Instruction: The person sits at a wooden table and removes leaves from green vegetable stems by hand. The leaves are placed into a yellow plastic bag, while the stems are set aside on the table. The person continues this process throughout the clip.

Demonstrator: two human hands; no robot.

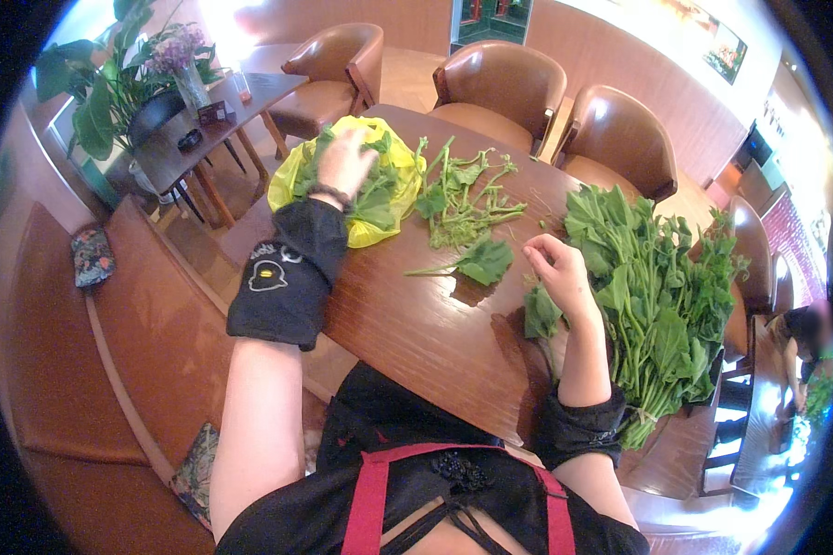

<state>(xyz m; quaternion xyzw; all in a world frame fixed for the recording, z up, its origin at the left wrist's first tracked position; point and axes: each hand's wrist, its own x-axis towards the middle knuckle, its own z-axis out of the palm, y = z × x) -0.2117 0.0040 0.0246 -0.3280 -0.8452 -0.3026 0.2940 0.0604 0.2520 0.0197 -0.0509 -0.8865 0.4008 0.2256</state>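
Note:
My left hand (pixel 347 163) reaches down onto green leaves (pixel 373 201) inside a yellow plastic bag (pixel 288 182); its fingertips are hidden, so a grip cannot be told. Over the table's right half, my right hand (pixel 561 267) has thumb and fingers pinched together, with nothing visible between them. Beside it lies a big bunch of leafy vine greens (pixel 656 298), bound near the stem ends. One leaf (pixel 543 313) shows just under my right wrist. Between my hands a single leaf with its stem (pixel 486 260) lies flat. Behind it spreads a heap of loose stems and tendrils (pixel 468 201).
The dark wooden table (pixel 402 326) has brown leather armchairs (pixel 500 87) along its far side. A brown bench (pixel 160 298) runs at the left. A side table (pixel 264 90) holds a flower vase (pixel 193 87). Far right, another person (pixel 802 340) is at a second table.

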